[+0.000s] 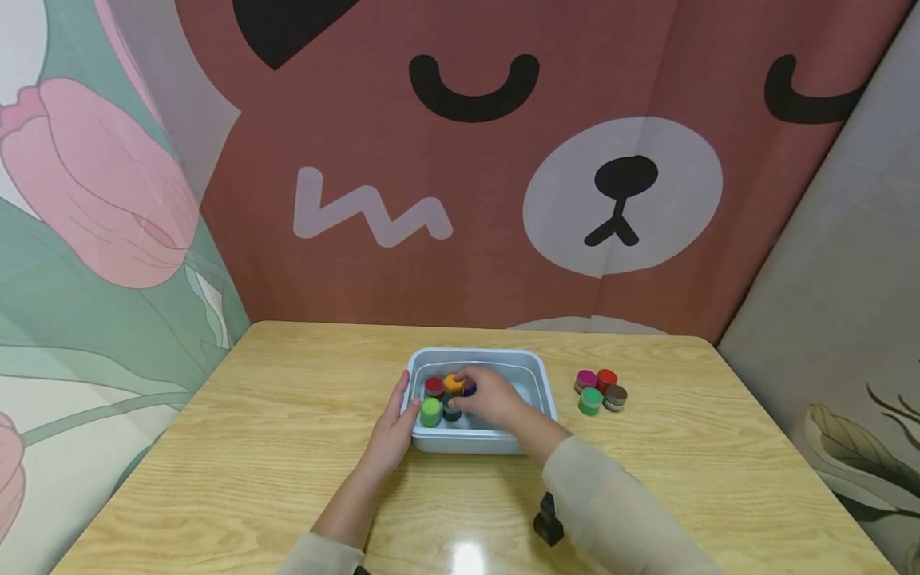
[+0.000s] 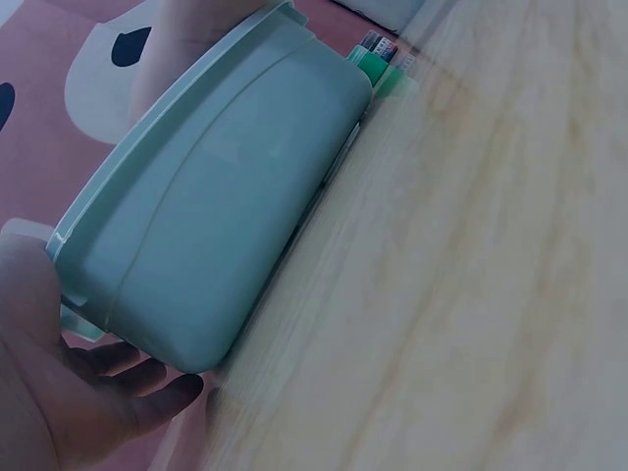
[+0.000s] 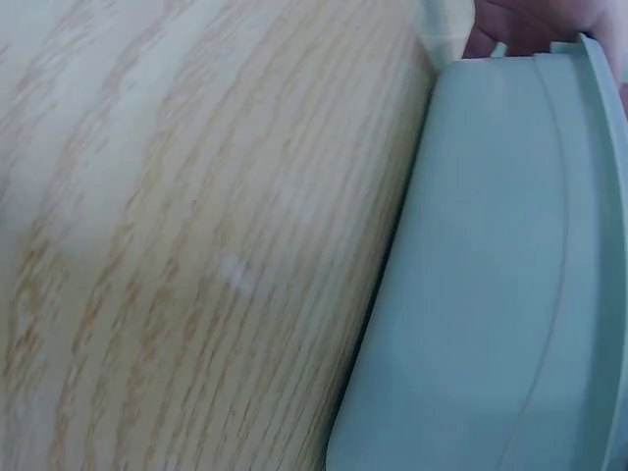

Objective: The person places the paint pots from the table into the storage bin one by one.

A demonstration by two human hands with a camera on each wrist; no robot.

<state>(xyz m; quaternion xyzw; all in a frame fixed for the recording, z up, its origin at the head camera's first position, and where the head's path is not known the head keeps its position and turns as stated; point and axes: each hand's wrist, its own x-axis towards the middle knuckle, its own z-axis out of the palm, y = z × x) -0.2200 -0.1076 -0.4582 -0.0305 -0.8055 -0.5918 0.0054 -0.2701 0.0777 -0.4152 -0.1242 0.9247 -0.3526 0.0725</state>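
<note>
On the table sits a light blue plastic tray [image 1: 480, 444] with several small jars in its left part. Among them are a dark red-lidded jar [image 1: 434, 386], an orange-lidded jar [image 1: 452, 383], a lime green jar [image 1: 430, 412] and a dark teal jar [image 1: 450, 409]. My right hand [image 1: 492, 396] reaches into the tray and pinches a dark blue-lidded jar [image 1: 469, 390], mostly covered by the fingers. My left hand [image 1: 391, 431] rests against the tray's left end. In the left wrist view its extended fingers [image 2: 137, 378] touch the tray below the rim.
Right of the tray stands a cluster of jars: magenta [image 1: 585, 381], red [image 1: 607, 378], green [image 1: 590, 401] and brown [image 1: 615, 397]. A small black object [image 1: 549, 523] shows by the right sleeve. Behind the wooden table [image 1: 287, 415] hangs a bear-print curtain [image 1: 489, 279].
</note>
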